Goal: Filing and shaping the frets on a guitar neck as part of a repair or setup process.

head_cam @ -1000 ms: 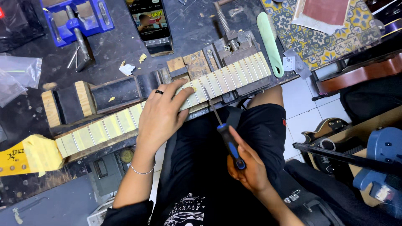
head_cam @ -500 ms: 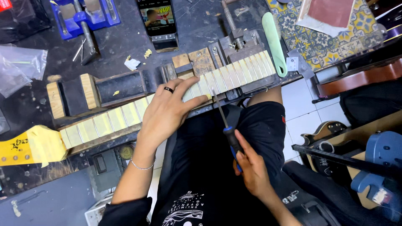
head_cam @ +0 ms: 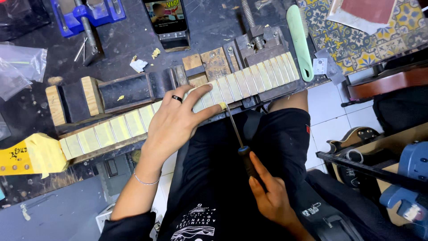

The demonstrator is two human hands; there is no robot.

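Guitar neck (head_cam: 133, 122) across workbench edge (head_cam: 53, 187), pale taped fretboard up, far end clamped in grey vise (head_cam: 263, 44). Left hand (head_cam: 176, 122) flat on fretboard, fingers spread wide, black ring showing. Right hand (head_cam: 269, 198) over lap, fingers wrapped round screwdriver (head_cam: 243, 154); tip touching neck's near edge beside left thumb. Phone (head_cam: 167, 18) and blue vise (head_cam: 87, 13) beyond.

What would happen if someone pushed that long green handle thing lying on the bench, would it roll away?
The green handle looks flattish and rounded at the ends, so it would probably slide rather than roll. It lies flat on the dark bench beside the vise, so tipping seems unlikely. It looks like smooth plastic, likely light and a bit slippery.
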